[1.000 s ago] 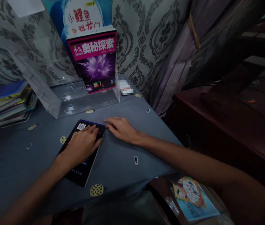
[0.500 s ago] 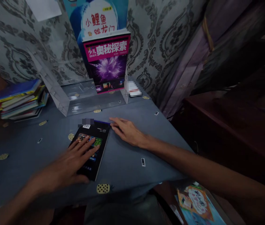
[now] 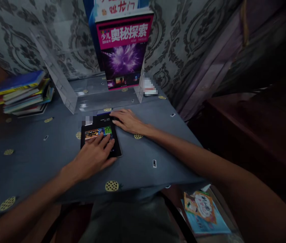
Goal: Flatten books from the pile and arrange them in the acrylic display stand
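A black book (image 3: 98, 122) with a strip of coloured pictures on its cover lies flat on the blue-grey tablecloth. My left hand (image 3: 96, 153) rests on its lower part, fingers spread over the cover. At the book's upper right corner is my right hand (image 3: 126, 119), its fingertips touching the edge, fingers stretched out and holding nothing. Behind them stands a clear plastic rack (image 3: 63, 89). A book with a pink and purple cover (image 3: 125, 57) stands upright at the rack's right side, with a blue book (image 3: 91, 20) behind it.
Several books are stacked (image 3: 25, 96) at the left of the table. A small blurred white item (image 3: 149, 87) lies right of the rack. Below the table's right edge are books with orange and blue covers (image 3: 205, 214). A dark red surface (image 3: 249, 135) stands at the right.
The black book has turned from a slant to nearly straight. My left hand has shifted right with it, and my right hand has moved slightly left and up. The view has tilted down.
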A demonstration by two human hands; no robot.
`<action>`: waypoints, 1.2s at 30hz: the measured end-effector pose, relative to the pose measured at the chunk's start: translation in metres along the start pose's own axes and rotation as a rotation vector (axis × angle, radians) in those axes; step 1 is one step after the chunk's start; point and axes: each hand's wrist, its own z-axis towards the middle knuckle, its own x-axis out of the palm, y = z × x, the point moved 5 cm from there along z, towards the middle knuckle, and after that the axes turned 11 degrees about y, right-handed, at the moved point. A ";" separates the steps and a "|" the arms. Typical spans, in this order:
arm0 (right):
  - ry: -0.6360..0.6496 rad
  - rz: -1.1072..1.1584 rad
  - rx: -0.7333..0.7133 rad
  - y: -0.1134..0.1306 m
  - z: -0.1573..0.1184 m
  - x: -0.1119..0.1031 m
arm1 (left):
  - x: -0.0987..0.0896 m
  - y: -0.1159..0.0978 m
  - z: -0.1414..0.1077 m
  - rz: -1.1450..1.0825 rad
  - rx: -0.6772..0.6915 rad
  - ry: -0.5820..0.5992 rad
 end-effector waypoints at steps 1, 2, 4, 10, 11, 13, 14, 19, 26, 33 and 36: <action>0.007 0.003 -0.008 0.000 0.000 0.002 | -0.001 -0.002 0.002 0.004 -0.002 -0.012; 0.012 0.005 -0.016 0.000 -0.001 0.003 | -0.003 -0.003 0.003 0.009 -0.003 -0.026; 0.015 0.009 -0.031 0.002 -0.005 0.006 | -0.004 -0.006 0.005 0.016 0.008 -0.056; -0.019 0.102 -0.094 0.023 -0.040 0.009 | -0.004 -0.009 0.005 -0.023 0.032 -0.118; -0.027 0.133 -0.106 0.028 -0.047 0.008 | -0.004 -0.008 0.004 -0.034 0.030 -0.120; -0.039 0.210 -0.116 0.036 -0.063 0.005 | -0.003 -0.007 0.004 -0.057 0.024 -0.125; -0.042 0.253 -0.111 0.040 -0.069 0.003 | -0.002 -0.007 0.004 -0.066 0.023 -0.128; -0.067 0.440 -0.073 0.048 -0.087 -0.003 | 0.000 -0.007 0.003 -0.043 0.026 -0.166; -0.090 0.670 -0.094 0.047 -0.084 -0.003 | -0.001 -0.006 0.003 -0.061 0.029 -0.166; -0.058 0.756 -0.108 0.051 -0.085 -0.004 | -0.001 -0.006 0.003 -0.078 0.026 -0.151; -0.062 0.723 -0.132 0.052 -0.085 -0.005 | -0.001 -0.007 0.003 -0.050 0.033 -0.143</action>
